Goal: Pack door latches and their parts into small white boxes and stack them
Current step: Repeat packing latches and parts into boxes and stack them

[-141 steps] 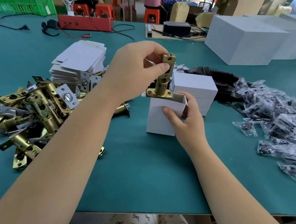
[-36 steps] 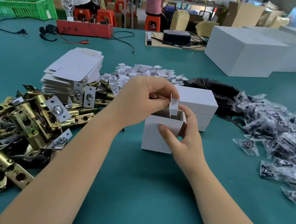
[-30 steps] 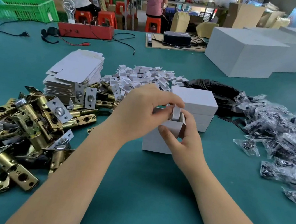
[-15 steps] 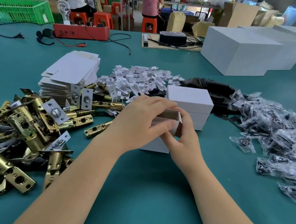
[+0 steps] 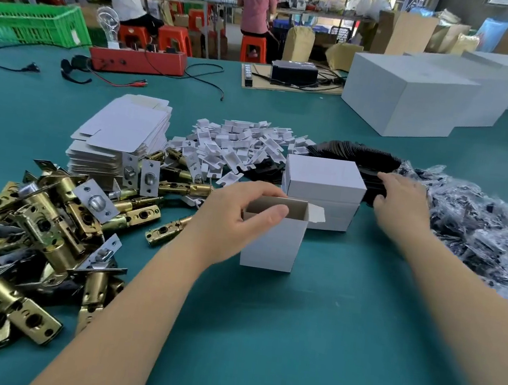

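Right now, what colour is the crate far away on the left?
Bright green crate, seen in the head view.

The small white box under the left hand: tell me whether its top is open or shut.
Open. The small white box stands upright with its top unfolded, its brown inside wall showing and a flap sticking out on the right; the left hand grips its rim.

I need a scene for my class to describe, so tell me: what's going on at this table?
A person is packing door latches at a green table. The left hand holds an open small white box upright by its rim, while the right hand reaches to the row of black plates behind a stack of closed boxes. A heap of brass latches lies to the left and bagged parts to the right.
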### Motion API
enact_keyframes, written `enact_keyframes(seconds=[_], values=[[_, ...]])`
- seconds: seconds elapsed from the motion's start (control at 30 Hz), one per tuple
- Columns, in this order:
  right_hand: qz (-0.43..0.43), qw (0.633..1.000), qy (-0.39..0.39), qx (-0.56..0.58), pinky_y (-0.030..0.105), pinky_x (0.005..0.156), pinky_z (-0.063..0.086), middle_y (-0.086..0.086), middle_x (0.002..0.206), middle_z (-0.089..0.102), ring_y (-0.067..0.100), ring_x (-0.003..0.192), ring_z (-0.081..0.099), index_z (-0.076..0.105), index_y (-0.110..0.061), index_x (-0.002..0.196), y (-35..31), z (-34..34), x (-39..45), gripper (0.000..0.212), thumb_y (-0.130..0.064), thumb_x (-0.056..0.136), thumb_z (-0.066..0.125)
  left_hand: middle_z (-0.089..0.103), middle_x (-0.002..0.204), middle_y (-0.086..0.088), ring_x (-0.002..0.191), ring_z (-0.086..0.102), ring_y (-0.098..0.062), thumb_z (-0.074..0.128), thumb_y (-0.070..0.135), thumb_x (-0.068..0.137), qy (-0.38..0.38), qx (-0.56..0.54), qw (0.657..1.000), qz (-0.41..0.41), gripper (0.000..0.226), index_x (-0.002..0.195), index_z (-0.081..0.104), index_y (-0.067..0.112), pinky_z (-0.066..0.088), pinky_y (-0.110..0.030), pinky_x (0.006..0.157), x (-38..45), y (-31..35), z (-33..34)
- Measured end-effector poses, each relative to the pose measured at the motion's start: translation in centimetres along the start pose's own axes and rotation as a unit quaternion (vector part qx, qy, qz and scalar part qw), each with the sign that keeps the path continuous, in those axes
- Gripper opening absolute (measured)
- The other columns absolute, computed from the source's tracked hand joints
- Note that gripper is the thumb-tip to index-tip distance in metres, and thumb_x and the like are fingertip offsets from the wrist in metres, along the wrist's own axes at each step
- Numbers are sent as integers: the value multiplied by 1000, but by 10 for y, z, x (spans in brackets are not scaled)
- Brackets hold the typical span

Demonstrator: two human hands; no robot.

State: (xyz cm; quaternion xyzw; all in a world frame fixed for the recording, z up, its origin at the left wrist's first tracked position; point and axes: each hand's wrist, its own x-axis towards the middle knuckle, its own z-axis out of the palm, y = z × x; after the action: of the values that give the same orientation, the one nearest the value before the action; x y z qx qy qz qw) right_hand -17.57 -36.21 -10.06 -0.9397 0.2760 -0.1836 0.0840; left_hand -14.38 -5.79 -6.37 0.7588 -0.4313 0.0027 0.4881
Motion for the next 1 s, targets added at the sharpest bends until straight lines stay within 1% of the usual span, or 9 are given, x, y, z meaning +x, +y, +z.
enact_keyframes(seconds=[0.1,0.3,0.47,0.6,0.67,0.73,0.8,0.9,1.0], values=[[-15,990,-63,-128,40,107,28,12,150,35,33,136,30,27,-9,148,9,8,22,53,-18,98,43,61,88,33,80,56,8,51,53,83,14,-5,1000,-6,13,94,57,55,37,-3,67,-1,-5,2],[-80,981,1,-179,44,90,41,19,120,54,38,112,47,50,-8,132,2,14,24,39,-16,94,54,63,91,28,83,58,3,49,52,86,15,11,1000,-5,12,93,57,57,38,-5,67,3,-8,1],[-43,998,39,2,41,82,42,22,112,56,39,104,52,59,-7,125,-11,13,10,33,-18,96,50,63,88,26,79,57,3,49,53,85,15,7,1000,-14,13,94,58,54,37,-5,65,3,-8,3],[56,980,81,171,33,85,44,14,98,68,31,93,63,69,-9,109,-9,6,-3,24,-17,96,50,57,76,34,68,52,10,51,45,90,0,12,1000,-28,15,97,63,40,34,-4,60,5,-5,5],[135,935,75,319,39,84,53,8,81,69,19,73,68,66,-15,93,-8,0,-10,17,-17,94,50,58,76,31,69,52,10,51,43,91,-7,11,999,-34,17,98,64,36,34,-4,60,3,-3,4],[204,865,103,446,32,68,58,12,91,68,11,62,64,59,-15,89,-10,-4,-13,13,-14,94,47,61,87,25,78,55,10,54,41,92,-1,-3,999,-52,15,101,64,36,36,-4,64,4,-4,5],[245,786,132,551,22,52,52,12,100,61,8,57,63,52,-14,96,-16,-12,-21,9,-13,96,43,59,106,17,91,52,18,58,36,95,33,-17,997,-71,17,111,62,32,37,-1,71,3,-2,8],[238,689,143,669,19,46,48,7,88,55,8,50,64,44,-17,89,-33,-32,-39,10,-14,99,43,54,112,16,96,46,24,60,34,94,75,-15,994,-82,23,117,60,31,34,4,74,-1,5,12],[164,660,140,720,20,50,51,5,76,59,9,53,64,47,-11,94,-58,-49,-68,7,-12,96,53,57,107,14,89,50,20,63,30,93,83,-35,993,-78,12,104,64,35,36,2,71,-6,10,14]])
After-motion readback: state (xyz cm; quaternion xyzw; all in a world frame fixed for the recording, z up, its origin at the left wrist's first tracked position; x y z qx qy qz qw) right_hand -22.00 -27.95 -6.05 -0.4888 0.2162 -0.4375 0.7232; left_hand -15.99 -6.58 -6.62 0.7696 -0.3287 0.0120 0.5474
